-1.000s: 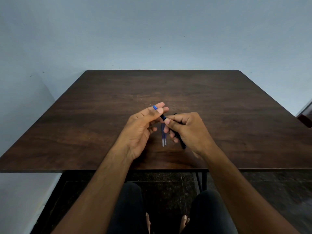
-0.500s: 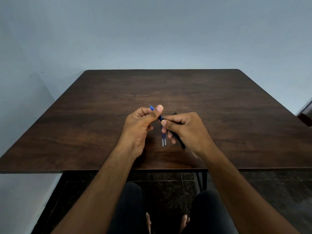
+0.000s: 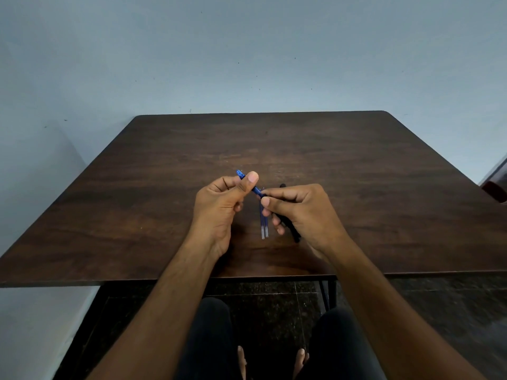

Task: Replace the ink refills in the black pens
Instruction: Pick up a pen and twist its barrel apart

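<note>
My right hand [image 3: 300,212] grips a black pen barrel [image 3: 291,229] that slants down to the right over the dark wooden table [image 3: 137,201]. My left hand [image 3: 219,204] pinches a blue refill [image 3: 248,182] between thumb and fingers; its blue tip points up-left and its other end meets the barrel's mouth at my right thumb. Two spare refills [image 3: 264,223], blue with clear ends, lie side by side on the table between my hands. Another black pen end [image 3: 282,185] shows just behind my right fingers.
The table's near edge [image 3: 247,279] runs just below my wrists, with my knees and a dark tiled floor under it. A pale blue wall stands behind and to the left. A dark red object [image 3: 496,190] sits at the far right edge.
My left hand has closed from loosely spread fingers into a pinch on the blue refill and drawn it slightly up-left, so more blue shows outside the barrel. My right hand has barely moved.
</note>
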`<move>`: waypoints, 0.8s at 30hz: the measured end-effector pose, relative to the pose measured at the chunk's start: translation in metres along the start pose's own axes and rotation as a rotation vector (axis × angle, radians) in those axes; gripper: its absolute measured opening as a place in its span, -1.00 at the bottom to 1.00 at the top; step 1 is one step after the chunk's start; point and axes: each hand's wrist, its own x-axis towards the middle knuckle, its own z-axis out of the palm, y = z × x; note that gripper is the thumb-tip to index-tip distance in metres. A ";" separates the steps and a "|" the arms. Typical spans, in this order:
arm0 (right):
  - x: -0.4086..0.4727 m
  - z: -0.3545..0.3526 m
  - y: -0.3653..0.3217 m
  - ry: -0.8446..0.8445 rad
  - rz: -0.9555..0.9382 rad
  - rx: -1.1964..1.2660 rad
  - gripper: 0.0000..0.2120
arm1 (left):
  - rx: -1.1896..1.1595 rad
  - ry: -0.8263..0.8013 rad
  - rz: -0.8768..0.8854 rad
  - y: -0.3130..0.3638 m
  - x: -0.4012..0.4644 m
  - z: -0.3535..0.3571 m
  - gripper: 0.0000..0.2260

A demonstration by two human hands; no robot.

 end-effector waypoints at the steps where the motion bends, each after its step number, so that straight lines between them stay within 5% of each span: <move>1: 0.000 0.000 0.001 0.002 0.007 0.001 -0.83 | 0.007 0.005 -0.002 0.000 0.001 0.000 -0.70; 18: 0.000 -0.003 0.001 0.047 0.056 0.014 -0.89 | -0.017 0.156 0.021 0.021 0.011 -0.013 -0.75; 24: -0.001 -0.006 0.000 0.065 0.061 0.026 -0.89 | 0.603 0.160 0.046 0.028 0.006 -0.027 -0.77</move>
